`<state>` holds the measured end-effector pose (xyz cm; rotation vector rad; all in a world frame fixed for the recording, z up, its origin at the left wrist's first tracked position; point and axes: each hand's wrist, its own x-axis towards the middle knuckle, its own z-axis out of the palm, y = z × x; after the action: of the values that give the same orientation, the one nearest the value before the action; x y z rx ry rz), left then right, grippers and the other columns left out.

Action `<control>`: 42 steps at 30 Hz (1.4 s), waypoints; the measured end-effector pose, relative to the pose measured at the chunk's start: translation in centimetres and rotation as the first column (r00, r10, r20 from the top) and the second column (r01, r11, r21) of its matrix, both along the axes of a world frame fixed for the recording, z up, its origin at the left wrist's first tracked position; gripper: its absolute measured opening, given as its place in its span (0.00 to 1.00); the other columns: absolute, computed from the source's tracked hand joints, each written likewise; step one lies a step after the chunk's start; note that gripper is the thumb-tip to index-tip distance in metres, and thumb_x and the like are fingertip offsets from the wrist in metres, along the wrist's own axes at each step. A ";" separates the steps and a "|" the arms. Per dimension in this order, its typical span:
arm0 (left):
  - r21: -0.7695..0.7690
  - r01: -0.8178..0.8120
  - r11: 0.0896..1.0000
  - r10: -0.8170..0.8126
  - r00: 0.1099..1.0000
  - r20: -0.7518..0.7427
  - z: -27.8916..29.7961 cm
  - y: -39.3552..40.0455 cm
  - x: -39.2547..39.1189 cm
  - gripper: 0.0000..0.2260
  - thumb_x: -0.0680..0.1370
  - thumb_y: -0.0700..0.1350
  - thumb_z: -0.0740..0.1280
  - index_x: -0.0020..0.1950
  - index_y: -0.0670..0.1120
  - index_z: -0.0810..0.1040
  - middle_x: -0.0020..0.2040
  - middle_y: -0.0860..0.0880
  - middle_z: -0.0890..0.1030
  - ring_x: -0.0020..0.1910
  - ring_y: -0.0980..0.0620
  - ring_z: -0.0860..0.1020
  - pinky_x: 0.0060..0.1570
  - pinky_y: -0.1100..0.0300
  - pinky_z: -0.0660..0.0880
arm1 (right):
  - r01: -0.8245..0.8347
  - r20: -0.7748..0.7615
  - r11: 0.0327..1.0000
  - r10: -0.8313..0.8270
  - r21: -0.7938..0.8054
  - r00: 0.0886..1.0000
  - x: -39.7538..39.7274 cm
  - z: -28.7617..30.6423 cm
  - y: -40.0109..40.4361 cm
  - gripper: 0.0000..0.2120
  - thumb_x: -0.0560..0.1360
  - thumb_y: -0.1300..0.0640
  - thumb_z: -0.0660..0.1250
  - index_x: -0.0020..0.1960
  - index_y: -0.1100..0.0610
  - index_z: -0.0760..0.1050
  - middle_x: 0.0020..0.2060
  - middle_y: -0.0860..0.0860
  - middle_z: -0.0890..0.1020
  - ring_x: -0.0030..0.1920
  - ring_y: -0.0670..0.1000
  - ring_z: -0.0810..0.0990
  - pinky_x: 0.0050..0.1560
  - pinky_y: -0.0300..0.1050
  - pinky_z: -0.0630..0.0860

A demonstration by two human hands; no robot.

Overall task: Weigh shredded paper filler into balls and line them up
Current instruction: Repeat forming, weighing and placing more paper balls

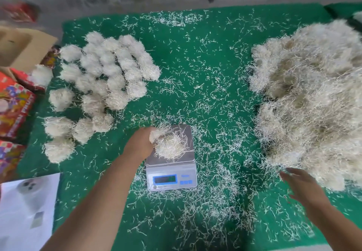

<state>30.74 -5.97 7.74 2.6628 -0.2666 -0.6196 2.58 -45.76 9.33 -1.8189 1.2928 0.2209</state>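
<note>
The scale's display point(165, 179) is too blurred to read, the left hand point(141, 143) has its fingertips buried in the clump point(170, 147) on the pan, the right hand point(299, 185) is motion-smeared, and the loose pile point(311, 98) runs off the right edge.

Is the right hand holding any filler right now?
No, the right hand is open and flat beside the big pile, gripping nothing.

- Left hand point(142, 143), arm stretched forward, has its fingers curled round a clump of paper.
- Right hand point(299, 186) hovers flat, fingers straight, holding nothing.
</note>
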 end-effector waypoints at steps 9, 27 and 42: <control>-0.235 -0.188 0.954 0.212 0.974 0.080 3.1 4.2 -2.4 0.32 0.77 0.27 0.58 0.75 0.55 0.72 0.61 0.53 0.80 0.51 0.58 0.79 0.40 0.54 0.79 | -0.335 -0.257 0.941 0.313 -0.046 0.914 4.9 -4.6 -1.9 0.24 0.83 0.56 0.69 0.78 0.53 0.71 0.83 0.63 0.56 0.44 0.56 0.81 0.49 0.57 0.84; -0.424 -0.520 0.742 0.207 0.779 -0.592 5.3 -0.3 -16.2 0.09 0.81 0.43 0.69 0.51 0.58 0.85 0.50 0.55 0.87 0.48 0.53 0.86 0.47 0.52 0.85 | -0.296 0.101 0.905 0.340 -0.305 0.935 3.3 0.1 4.8 0.14 0.84 0.47 0.66 0.62 0.55 0.82 0.48 0.49 0.87 0.35 0.46 0.82 0.40 0.45 0.83; -0.300 -0.152 0.942 0.258 0.899 0.354 3.7 -3.2 -9.4 0.16 0.80 0.64 0.67 0.56 0.53 0.79 0.53 0.55 0.76 0.51 0.56 0.76 0.43 0.67 0.69 | -0.535 -0.201 0.843 0.516 -0.055 0.833 -1.9 -0.1 7.1 0.19 0.82 0.44 0.68 0.69 0.51 0.78 0.71 0.54 0.74 0.45 0.47 0.81 0.54 0.48 0.78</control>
<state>21.33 -9.20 11.45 2.4832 -0.1555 0.0217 0.65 -38.68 9.24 -2.2692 0.8982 0.6393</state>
